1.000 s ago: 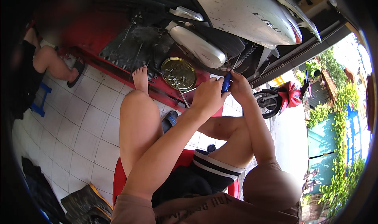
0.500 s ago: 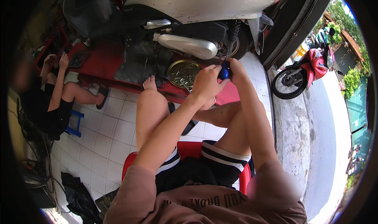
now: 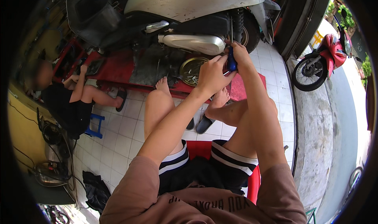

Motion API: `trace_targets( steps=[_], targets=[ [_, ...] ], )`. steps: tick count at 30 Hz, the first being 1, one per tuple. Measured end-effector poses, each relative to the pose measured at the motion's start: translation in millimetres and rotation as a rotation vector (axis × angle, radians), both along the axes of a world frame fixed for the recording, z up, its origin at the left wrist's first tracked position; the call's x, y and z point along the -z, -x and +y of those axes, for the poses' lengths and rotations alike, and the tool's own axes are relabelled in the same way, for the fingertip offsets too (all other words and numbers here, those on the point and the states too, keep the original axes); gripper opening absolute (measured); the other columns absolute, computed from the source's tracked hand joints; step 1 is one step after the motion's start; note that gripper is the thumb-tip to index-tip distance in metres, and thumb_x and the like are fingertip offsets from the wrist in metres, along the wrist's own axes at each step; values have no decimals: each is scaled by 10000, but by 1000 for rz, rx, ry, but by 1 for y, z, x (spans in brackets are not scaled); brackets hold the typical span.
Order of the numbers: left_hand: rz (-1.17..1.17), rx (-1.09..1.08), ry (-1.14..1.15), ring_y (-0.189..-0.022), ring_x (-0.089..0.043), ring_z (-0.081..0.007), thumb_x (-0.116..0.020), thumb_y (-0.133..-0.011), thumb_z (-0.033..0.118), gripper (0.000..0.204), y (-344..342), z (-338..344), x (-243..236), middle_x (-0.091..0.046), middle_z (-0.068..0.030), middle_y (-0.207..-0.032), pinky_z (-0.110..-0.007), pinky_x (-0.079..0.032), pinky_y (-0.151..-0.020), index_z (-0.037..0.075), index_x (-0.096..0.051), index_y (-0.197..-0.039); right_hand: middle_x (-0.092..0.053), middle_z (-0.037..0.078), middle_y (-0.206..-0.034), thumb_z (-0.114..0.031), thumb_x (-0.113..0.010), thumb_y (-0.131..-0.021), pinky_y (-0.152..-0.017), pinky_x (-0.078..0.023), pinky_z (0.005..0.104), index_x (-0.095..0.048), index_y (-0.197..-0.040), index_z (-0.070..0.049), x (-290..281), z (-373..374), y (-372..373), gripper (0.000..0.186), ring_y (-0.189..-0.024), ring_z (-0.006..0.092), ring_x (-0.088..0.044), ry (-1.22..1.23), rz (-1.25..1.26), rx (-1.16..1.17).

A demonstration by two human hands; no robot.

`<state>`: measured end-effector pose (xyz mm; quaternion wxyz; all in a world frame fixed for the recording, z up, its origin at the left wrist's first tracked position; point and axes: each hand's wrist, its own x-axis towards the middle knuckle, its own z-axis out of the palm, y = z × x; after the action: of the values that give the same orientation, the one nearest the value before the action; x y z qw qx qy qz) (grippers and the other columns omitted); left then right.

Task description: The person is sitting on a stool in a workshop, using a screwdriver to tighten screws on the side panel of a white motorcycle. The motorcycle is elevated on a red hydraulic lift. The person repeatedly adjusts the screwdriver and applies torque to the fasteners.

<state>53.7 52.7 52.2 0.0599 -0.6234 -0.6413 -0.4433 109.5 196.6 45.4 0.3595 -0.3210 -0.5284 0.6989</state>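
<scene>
A blue-handled screwdriver (image 3: 232, 62) points up and away from me, its thin shaft near the rear of a raised scooter (image 3: 193, 7). My right hand (image 3: 241, 55) is closed round the upper part of the handle. From the left, my left hand (image 3: 214, 73) grips the lower end, its thumb against the blue; part of what lies between the palms is hidden. Just left of my hands, a round gold-rimmed tray (image 3: 184, 71) with several screws and small metal parts sits on a red lift platform (image 3: 252, 86).
A black mat (image 3: 147, 68) covers part of the platform. At left, another person (image 3: 65, 102) sits on a blue stool (image 3: 95, 126). A red motorbike (image 3: 321, 60) stands outside at right. Cables hang at far left; a black bag (image 3: 95, 190) lies on the tiles.
My view has shifted, so the scene sits further right. The blue handle now stands more upright, showing more of its length. The other person's hands have lowered.
</scene>
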Motion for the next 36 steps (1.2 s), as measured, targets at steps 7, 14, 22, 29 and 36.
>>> trace_targets(
  steps=[7, 14, 22, 29, 36],
  targets=[
    [-17, -30, -90, -615, -596, -260, -773, -697, 231, 439, -1, 7, 12, -622, -114, -767, -345, -484, -585, -21, -628, -1026, -580, 63, -786, -136, -424, -910, -541, -495, 290, -597, -1157, -48, -4, 2, 3, 314, -633, 143, -536, -3, -14, -30],
    [-59, -50, -116, -623, -600, -266, -768, -704, 227, 423, -2, 12, 13, -621, -116, -756, -349, -484, -587, -14, -630, -1022, -600, 105, -835, -178, -428, -931, -569, -509, 346, -612, -1179, -61, 0, 12, 8, 330, -687, 179, -563, -17, -51, -21],
    [-101, -35, -55, -663, -615, -288, -765, -707, 220, 403, -3, 9, 9, -632, -121, -778, -366, -490, -616, -9, -627, -1009, -590, 68, -780, -135, -428, -908, -601, -481, 287, -606, -1144, -30, -1, 12, 7, 314, -660, 143, -539, -24, -84, -19],
    [-94, -45, -72, -691, -621, -295, -766, -706, 224, 478, -2, 8, 10, -637, -133, -805, -369, -498, -640, -19, -611, -1087, -565, 60, -748, -118, -415, -910, -579, -469, 282, -586, -1151, -6, -3, 9, 8, 316, -650, 137, -524, -3, -54, -26],
    [-87, -44, -60, -703, -627, -299, -765, -711, 236, 482, -2, 7, 8, -640, -135, -812, -372, -502, -645, -19, -609, -1089, -563, 62, -739, -119, -423, -913, -560, -467, 277, -588, -1143, -2, -9, 7, 5, 306, -634, 137, -523, 9, -62, -40]
  ],
)
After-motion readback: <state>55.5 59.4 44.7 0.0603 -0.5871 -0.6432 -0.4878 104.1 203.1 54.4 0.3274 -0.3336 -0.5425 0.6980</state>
